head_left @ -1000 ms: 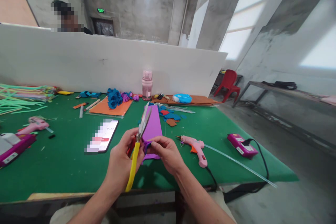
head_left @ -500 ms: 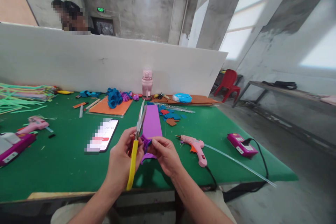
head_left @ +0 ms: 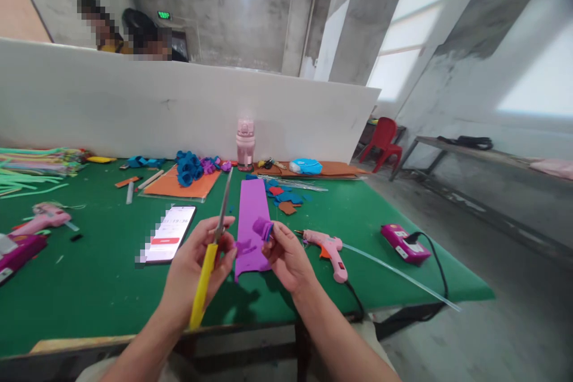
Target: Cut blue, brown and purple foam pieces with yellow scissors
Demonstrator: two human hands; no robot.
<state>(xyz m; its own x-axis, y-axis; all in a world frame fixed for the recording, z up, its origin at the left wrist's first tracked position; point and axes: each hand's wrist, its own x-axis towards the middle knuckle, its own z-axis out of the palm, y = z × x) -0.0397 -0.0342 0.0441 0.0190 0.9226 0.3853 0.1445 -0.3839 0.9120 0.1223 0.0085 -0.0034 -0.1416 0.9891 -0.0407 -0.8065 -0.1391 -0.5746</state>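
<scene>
My left hand [head_left: 192,268] grips yellow-handled scissors [head_left: 210,250] with the blades closed and pointing up and away. A small purple foam scrap [head_left: 243,247] sits beside its fingers. My right hand [head_left: 289,259] pinches a small rolled purple foam piece [head_left: 263,228] at its fingertips. Under both hands a long purple foam sheet [head_left: 252,209] lies flat on the green table [head_left: 102,286].
A pink glue gun [head_left: 326,248] with its cord lies right of my hands, a magenta box [head_left: 400,243] farther right. A phone [head_left: 168,240] lies left. Foam flowers [head_left: 188,167], orange sheets, a pink bottle [head_left: 245,143] and green sticks [head_left: 27,167] lie behind. Two people stand beyond the white partition [head_left: 134,101].
My hands have come apart: the right one pulled the rolled purple piece away from the scissors, and the left tilted the scissors leftward. The camera shifted slightly; a second person came into view.
</scene>
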